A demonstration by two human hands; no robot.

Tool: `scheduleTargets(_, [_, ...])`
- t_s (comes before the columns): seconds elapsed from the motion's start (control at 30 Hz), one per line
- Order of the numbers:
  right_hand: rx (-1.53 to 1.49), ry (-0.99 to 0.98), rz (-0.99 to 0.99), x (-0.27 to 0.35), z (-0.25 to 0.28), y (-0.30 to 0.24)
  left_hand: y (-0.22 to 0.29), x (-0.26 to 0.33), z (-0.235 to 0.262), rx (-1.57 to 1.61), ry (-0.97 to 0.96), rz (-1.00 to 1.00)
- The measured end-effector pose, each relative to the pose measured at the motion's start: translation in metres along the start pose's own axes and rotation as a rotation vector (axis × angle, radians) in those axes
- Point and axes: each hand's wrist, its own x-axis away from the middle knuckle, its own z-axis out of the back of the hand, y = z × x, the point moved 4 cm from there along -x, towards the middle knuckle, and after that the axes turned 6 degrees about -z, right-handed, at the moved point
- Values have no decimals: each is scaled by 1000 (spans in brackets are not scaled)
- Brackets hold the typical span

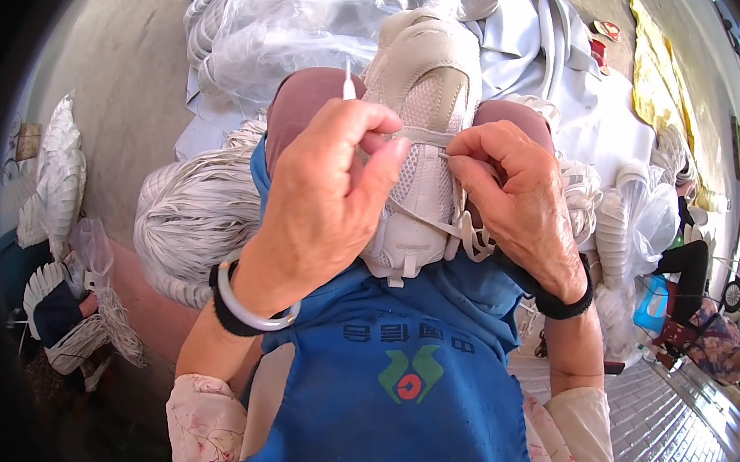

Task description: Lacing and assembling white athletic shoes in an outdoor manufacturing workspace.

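Shoe [424, 171]: While its toe points away, it lies off-white between the person's knees [297, 107], above a blue apron [323, 414].
Left hand [323, 178]: curled around a slim white tool [349, 87], point up.
Right hand [513, 169]: thumb and forefinger pinching a pale cord [428, 134] across the shoe.
Surroundings: white strip bundle [197, 209] at left; clear plastic [287, 31] beyond.
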Motion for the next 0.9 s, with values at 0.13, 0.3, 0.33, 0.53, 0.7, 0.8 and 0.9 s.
scheduleTargets(0.13, [73,-31,47,-7,7,-3,-3,-4,-10,5,-179,190])
scheduleTargets(0.3, [143,-186,79,-16,6,-9,-5,1,-4,42,-221,242])
scheduleTargets(0.33, [146,-188,86,-18,5,-9,-5,1,-3,59,-206,255])
scheduleTargets(0.53, [-233,-148,-230,-8,-9,11,-9,-10,-7,94,-169,204])
scheduleTargets(0.7, [-411,-154,-359,-11,-6,18,-11,-10,-7,133,-214,299])
scheduleTargets(0.8, [-420,-188,-361,-13,-8,14,-12,-8,-8,131,-216,350])
scheduleTargets(0.9, [-330,-174,-291,-8,-7,7,-13,-5,-11,99,-195,291])
